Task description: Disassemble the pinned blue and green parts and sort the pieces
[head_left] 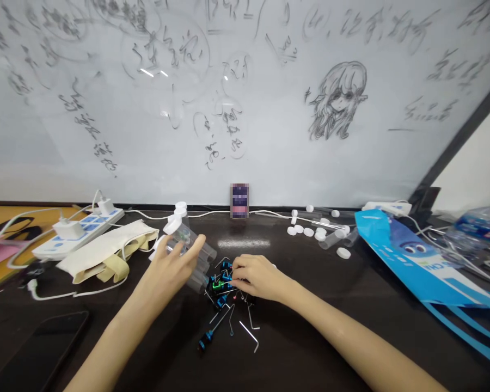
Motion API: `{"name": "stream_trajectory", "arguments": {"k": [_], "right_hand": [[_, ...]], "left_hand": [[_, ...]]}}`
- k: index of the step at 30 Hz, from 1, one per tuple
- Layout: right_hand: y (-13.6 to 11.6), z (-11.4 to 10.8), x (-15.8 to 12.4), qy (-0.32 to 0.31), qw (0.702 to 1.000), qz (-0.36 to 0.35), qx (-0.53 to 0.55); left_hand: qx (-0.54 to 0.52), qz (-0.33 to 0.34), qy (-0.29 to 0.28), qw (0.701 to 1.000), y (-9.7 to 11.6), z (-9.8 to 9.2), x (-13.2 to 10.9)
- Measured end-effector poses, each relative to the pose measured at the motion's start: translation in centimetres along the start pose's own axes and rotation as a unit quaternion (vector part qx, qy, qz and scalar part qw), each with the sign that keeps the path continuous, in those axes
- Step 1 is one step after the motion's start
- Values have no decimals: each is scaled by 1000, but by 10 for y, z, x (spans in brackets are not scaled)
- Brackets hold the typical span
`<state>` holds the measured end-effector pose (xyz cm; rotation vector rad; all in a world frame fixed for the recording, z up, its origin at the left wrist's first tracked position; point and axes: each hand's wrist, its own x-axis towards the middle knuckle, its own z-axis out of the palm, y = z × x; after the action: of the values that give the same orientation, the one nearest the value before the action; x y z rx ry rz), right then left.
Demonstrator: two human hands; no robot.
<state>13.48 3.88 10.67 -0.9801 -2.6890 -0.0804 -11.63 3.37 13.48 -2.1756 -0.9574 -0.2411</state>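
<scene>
1. Head view: clear plastic tubes [203, 264] are partly covered by the left hand [171, 265], fingers spread; any grip cannot be told.
2. Blue-black metal pieces [221, 300] are reached by the right hand [255, 276], fingertips nearly together; any hold is hidden.
3. Tubes seem already grouped; pieces are left loose below the right fingertips.

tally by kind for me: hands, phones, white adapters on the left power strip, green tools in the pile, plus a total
Hands: 2 (left hand, right hand)
Phones: 2 (upright phone, flat phone)
White adapters: 2 (near adapter, far adapter)
Green tools: 1 visible (green tool)
Total: 7
</scene>
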Motion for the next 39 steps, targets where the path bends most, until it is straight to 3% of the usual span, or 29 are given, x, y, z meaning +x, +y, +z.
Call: {"name": "stream_trajectory", "arguments": {"k": [4,6,7,9,11,13,14,16,19,24,28,30,33,35,37,39], "right_hand": [[-4,-6,1,-16,1000,-12,9],[-7,-7,2,-17,1000,-12,16],[-9,-8,3,-14,1000,-8,21],[-14,-10,4,6,999,12,36],[-18,-13,5,40,996,45,69],[-22,-18,5,90,986,83,115],[-24,-21,5,118,978,100,141],[-27,-29,5,175,958,118,192],[-34,-41,5,207,936,103,265],[-41,-52,5,120,924,58,358],[-36,-51,5,119,907,97,393],[-33,-51,6,107,895,118,417],[-31,-52,6,82,872,119,468],[-33,-52,6,69,874,116,467],[-37,-51,5,47,893,113,434],[-41,-50,4,19,911,112,397]], "left_hand": [[-108,-93,38,989,-13,2,-4],[-235,-172,82,953,-15,2,-3],[-319,-214,100,918,-14,0,-2],[-511,-290,104,803,-10,-7,1],[-690,-334,70,639,-4,-17,5],[-808,-332,22,487,2,-24,7],[-846,-316,-3,430,5,-26,7],[-894,-274,-55,349,10,-26,7],[-926,-223,-111,283,19,-21,4],[-931,-168,-183,267,33,-18,0],[-919,-219,-171,278,30,-22,1],[-904,-239,-171,310,24,-25,4],[-858,-259,-176,407,20,-27,8],[-832,-254,-183,459,22,-26,10],[-822,-239,-193,479,26,-23,10],[-824,-224,-204,478,30,-20,9]]}}
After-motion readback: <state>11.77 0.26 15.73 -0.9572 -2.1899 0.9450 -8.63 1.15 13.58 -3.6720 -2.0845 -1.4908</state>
